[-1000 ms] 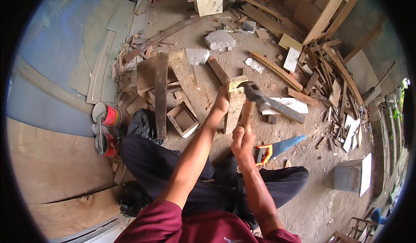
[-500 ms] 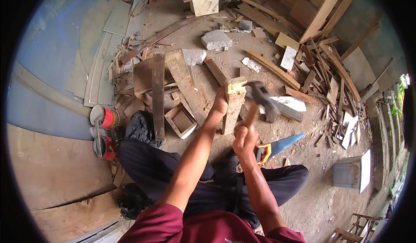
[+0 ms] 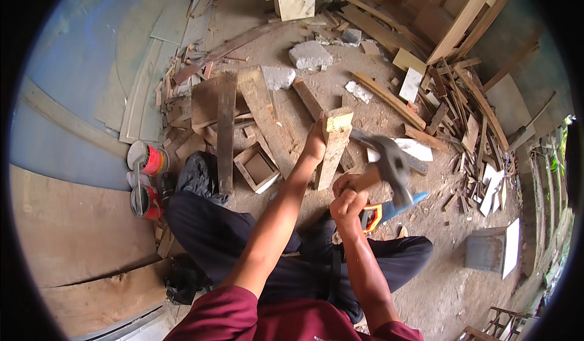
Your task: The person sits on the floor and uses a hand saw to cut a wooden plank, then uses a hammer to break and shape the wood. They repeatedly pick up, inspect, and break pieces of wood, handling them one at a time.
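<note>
My left hand [image 3: 316, 141] is closed round the far left side of a short wooden block [image 3: 334, 149], which stands upright in front of me with a pale, rough top end. In my right hand [image 3: 348, 200] is the wooden handle of a claw hammer [image 3: 394, 169]. The dark metal head is to the right of the block, apart from it. Below the hammer a handsaw [image 3: 392, 208] with a blue blade and an orange handle lies on the ground, partly covered by the hammer and my right hand.
Loose planks [image 3: 226, 131] and a small wooden frame [image 3: 257, 166] lie left of the block. Two paint cans [image 3: 156, 161] stand by the left wall. Scrap wood [image 3: 477, 134] is heaped at the right, near a grey metal box [image 3: 485, 248]. Concrete chunks [image 3: 310, 55] lie farther off.
My right hand has drawn the hammer head away from the block's top, to the right and toward me. The block stays in my left hand. The view has shifted slightly.
</note>
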Available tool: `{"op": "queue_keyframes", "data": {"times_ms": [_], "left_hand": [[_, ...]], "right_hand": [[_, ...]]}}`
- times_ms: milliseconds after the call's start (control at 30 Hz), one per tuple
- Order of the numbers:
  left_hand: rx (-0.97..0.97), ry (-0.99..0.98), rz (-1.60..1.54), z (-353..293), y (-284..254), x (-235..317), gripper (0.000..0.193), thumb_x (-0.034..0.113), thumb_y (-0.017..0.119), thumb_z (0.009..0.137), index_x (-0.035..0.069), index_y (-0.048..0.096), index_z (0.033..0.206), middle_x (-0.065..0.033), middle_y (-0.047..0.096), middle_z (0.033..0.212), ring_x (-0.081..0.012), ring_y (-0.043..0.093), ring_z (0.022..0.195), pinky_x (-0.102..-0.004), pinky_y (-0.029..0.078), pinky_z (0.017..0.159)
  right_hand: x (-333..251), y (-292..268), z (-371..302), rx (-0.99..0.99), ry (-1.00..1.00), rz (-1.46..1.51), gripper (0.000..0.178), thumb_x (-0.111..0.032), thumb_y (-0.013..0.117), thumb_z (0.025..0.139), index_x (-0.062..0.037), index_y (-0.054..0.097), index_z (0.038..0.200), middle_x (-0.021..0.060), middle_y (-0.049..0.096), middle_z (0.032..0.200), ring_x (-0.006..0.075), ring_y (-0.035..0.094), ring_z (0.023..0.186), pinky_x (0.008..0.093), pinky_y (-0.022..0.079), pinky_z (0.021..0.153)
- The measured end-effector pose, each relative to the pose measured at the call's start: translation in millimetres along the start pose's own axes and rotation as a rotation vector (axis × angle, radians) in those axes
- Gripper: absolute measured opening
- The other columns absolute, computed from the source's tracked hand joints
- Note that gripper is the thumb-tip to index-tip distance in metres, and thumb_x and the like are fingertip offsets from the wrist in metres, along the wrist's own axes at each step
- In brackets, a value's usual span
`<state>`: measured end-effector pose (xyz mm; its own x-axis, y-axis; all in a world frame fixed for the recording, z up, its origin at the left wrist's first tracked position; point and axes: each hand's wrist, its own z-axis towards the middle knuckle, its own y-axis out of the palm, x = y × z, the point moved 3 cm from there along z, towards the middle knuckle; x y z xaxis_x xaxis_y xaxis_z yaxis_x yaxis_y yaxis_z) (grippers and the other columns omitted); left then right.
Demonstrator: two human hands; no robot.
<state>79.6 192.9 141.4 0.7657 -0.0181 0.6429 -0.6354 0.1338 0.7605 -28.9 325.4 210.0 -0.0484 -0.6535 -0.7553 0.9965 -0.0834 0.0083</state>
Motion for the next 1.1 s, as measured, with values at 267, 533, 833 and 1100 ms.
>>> {"op": "queue_keyframes", "data": {"times_ms": [267, 533, 833, 1100], "left_hand": [[0.193, 0.262, 0.328, 12.0, -8.2, -14.2, 0.045, 0.032, 0.035, 0.103, -0.001, 0.066, 0.096, -0.0086, 0.066, 0.08, -0.017, 0.061, 0.069, -0.0333, 0.051, 0.063], [0.124, 0.077, 0.165, 2.9, -11.4, -19.5, 0.041, 0.032, 0.041, 0.095, -0.001, 0.063, 0.106, -0.0125, 0.068, 0.083, -0.0212, 0.066, 0.065, -0.0314, 0.054, 0.057], [0.082, 0.166, 0.286, 1.5, -13.3, -2.1, 0.037, 0.025, 0.041, 0.1, -0.001, 0.066, 0.103, -0.0094, 0.069, 0.091, -0.0138, 0.062, 0.079, -0.031, 0.051, 0.072], [0.079, 0.075, 0.288, -3.3, -22.1, -21.1, 0.042, 0.031, 0.044, 0.097, -0.002, 0.062, 0.114, -0.0118, 0.067, 0.102, -0.022, 0.066, 0.082, -0.0357, 0.055, 0.069]], "right_hand": [[61.6, -3.6, -35.1, -0.066, 0.319, -0.32, 0.043, -0.04, 0.042, 0.101, -0.0011, 0.051, 0.083, 0.0056, 0.047, 0.057, 0.0153, 0.047, 0.049, 0.0317, 0.037, 0.047], [-4.9, 9.4, 4.6, 0.015, -0.102, 0.068, 0.057, -0.06, 0.04, 0.095, -0.0048, 0.039, 0.084, 0.0038, 0.039, 0.061, 0.0123, 0.037, 0.049, 0.0275, 0.03, 0.045], [39.6, 0.9, -14.9, -0.067, 0.276, -0.282, 0.058, -0.056, 0.034, 0.099, -0.0027, 0.049, 0.081, 0.0017, 0.044, 0.057, 0.0122, 0.045, 0.052, 0.03, 0.035, 0.046], [28.6, 3.6, -14.1, -0.028, -0.107, -0.135, 0.057, -0.056, 0.034, 0.099, -0.0041, 0.045, 0.08, 0.0041, 0.042, 0.057, 0.012, 0.039, 0.05, 0.0285, 0.031, 0.047]]}}
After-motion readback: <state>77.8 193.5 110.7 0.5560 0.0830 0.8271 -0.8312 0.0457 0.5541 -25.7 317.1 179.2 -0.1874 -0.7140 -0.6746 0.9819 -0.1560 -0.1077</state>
